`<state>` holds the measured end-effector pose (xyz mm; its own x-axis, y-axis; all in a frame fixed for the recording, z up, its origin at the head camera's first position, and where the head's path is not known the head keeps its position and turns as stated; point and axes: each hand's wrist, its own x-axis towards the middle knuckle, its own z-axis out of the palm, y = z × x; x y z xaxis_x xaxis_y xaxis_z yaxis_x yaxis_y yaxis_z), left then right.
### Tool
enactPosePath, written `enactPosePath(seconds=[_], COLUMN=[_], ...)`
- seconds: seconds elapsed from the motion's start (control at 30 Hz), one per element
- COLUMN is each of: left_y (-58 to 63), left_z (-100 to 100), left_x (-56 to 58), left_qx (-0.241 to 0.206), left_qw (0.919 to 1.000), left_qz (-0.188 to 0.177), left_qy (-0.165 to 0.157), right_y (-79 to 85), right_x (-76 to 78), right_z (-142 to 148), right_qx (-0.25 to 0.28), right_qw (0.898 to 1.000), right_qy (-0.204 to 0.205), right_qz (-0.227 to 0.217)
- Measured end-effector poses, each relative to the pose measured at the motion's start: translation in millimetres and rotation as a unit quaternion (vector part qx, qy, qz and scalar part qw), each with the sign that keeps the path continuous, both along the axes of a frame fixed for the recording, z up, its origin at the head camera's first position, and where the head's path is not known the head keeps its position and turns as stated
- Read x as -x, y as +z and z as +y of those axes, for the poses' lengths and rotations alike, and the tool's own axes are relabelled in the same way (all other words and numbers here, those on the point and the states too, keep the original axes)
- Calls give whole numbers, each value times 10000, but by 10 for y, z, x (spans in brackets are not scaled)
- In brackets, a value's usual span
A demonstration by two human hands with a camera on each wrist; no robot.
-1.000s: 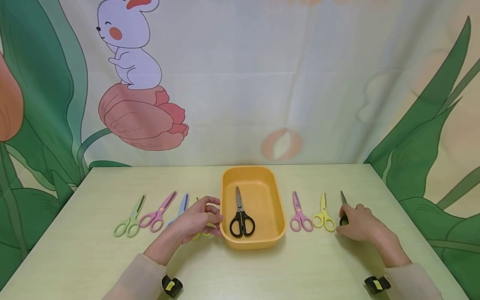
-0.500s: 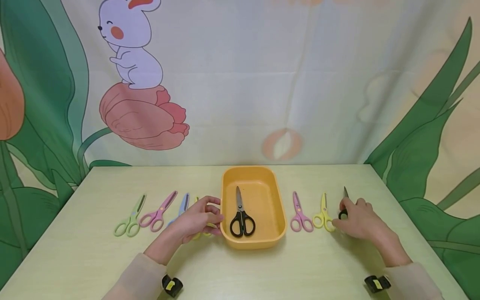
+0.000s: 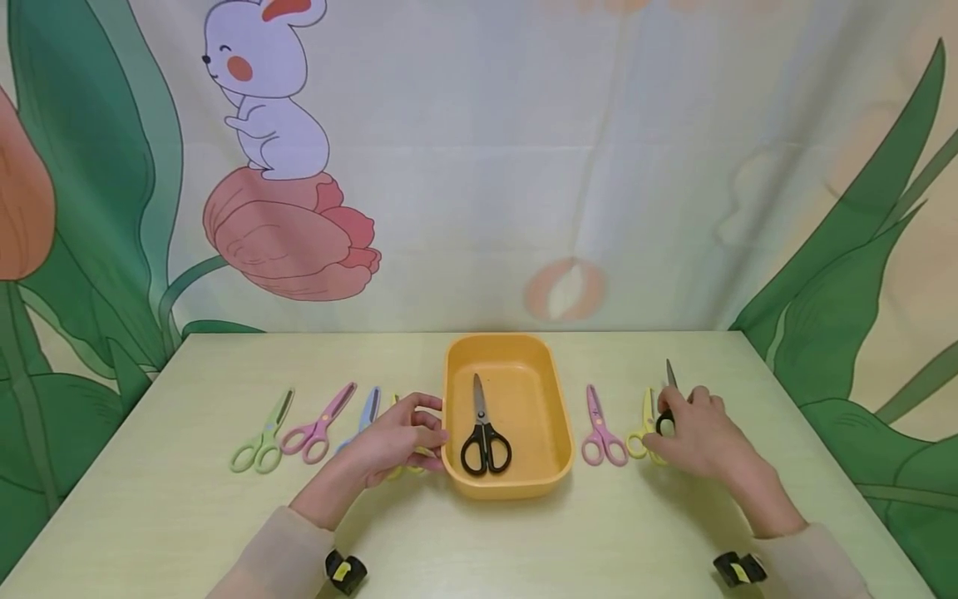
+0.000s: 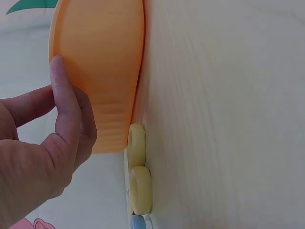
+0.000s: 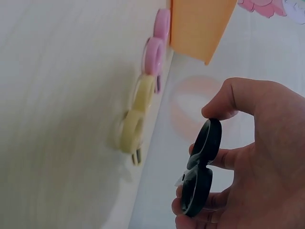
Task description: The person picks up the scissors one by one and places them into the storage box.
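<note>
In the head view my left hand (image 3: 404,437) rests its bent fingers against the left side of a yellow-orange plastic tray (image 3: 563,416). The left wrist view shows a fingertip (image 4: 58,64) touching the outer wall near the rim. Inside the tray lies a pair of black-handled scissors (image 3: 486,449). My right hand (image 3: 696,433) holds a second pair of black-handled scissors (image 5: 198,186) by the handle loops, blades pointing away. In the right wrist view these scissors are off the table. Yellow scissors (image 3: 648,416) lie just left of that hand, partly covered by it.
Pink scissors (image 3: 596,428) lie right of the tray. On the left are green scissors (image 3: 265,437), pink scissors (image 3: 322,424), blue scissors (image 3: 369,408) and yellow scissors (image 4: 138,143), the last two partly hidden by my left hand. A printed curtain (image 3: 449,166) hangs behind the table.
My right hand has taken hold of the black-handled scissors at the far right, raised them and carried them left toward the yellow pair. The left hand stays at the tray.
</note>
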<state>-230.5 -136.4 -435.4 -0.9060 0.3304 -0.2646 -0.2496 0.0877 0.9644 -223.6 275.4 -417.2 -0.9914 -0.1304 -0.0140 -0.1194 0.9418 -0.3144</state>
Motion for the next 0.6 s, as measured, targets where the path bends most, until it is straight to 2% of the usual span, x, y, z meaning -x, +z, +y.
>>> enactPosePath(seconds=[0.6], left_y=[17], left_z=[9], left_x=[-15], left_qx=[26], left_qw=[10000], left_qz=[-19], left_qy=[-13], right_y=[198], right_x=[-36], right_z=[-437], right_qx=[138], right_qw=[9978], right_qy=[414], right_qz=[499])
